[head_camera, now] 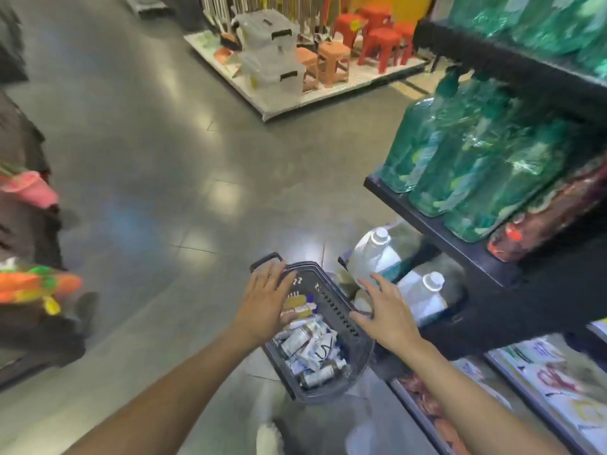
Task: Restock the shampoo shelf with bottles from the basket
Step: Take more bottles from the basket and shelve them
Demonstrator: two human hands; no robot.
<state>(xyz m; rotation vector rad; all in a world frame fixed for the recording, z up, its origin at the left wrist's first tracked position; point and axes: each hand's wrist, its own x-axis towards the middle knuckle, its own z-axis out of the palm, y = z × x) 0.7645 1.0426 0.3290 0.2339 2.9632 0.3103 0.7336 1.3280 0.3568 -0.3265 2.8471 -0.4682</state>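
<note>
One dark plastic basket (341, 318) down on the floor, near and centre, just left of the shelf unit (427, 213). Heaped inside: small bottles (312, 349) and tubes, mostly white and silver, lying crosswise over one another; too jumbled and blurred for a firm count, likely a dozen or more. Two hands above it, both holding nothing: left hand (266, 300) spread over the far left end, close to the handle (266, 258), fingers straight; right hand (384, 315) hovering over the right rim, fingers splayed and relaxed. Probably light, stiff little containers with smooth, slick sides; unlikely to break, likely to slide and shift on removal of a neighbour. Best taken one at a time around the body, thumb against fingers, starting with a topmost one lying free rather than digging beneath. On the right, green bottles (476, 165) packed on the middle shelf, at least three in the front row, more on the shelf above; one reddish bottle (542, 218) at the near end. Lower down, two white jugs (374, 254) with white caps, just right of the basket. No clear sign of the shampoo spot itself.
</note>
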